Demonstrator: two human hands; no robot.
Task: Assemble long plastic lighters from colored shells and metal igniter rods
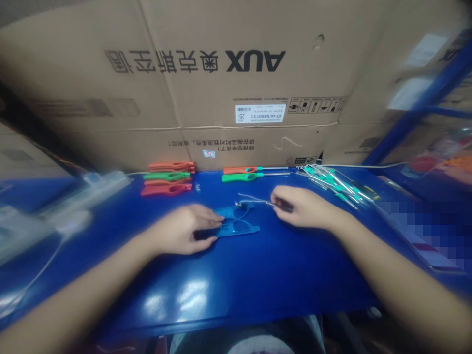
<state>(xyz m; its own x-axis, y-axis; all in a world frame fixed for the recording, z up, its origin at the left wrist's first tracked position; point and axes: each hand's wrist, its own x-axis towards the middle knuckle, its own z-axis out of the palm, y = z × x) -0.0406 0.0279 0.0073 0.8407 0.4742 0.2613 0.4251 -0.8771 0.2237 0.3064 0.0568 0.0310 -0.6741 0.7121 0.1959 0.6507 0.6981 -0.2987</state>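
Observation:
My left hand (188, 228) rests on the blue table (236, 275), its fingers pinching the left end of a blue plastic handle shell (238, 222) that lies flat. To the right, my right hand (300, 206) is closed around the end of a thin metal rod with wire (254, 199), whose tip reaches over the top of the blue shell. Both forearms come in from the bottom corners.
Red and green plastic handles (167, 179) are stacked at the back left. Two assembled lighters, one orange and one green (254, 173), lie at the back centre. A pile of metal rods with green parts (334, 184) sits at the back right. A large cardboard box (206, 83) walls off the rear.

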